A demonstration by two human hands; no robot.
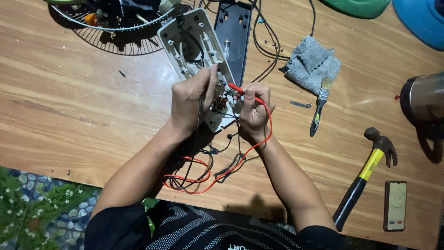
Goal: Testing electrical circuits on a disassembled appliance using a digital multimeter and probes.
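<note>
At the top left lies a round wire fan grille (111, 28) on the wooden table (69, 115). The left hand (192, 99) is clenched around a thin black test probe (200, 113), tip at the open white plastic housing (199, 60), which lies tilted at table centre. The right hand (253, 109) pinches a red test probe (240, 89) against the same housing; its red lead (222, 178) loops toward the body. Further right: grey cloth (312, 62), small paintbrush (320, 109), yellow-and-black claw hammer (367, 173), smartphone (395, 205).
</note>
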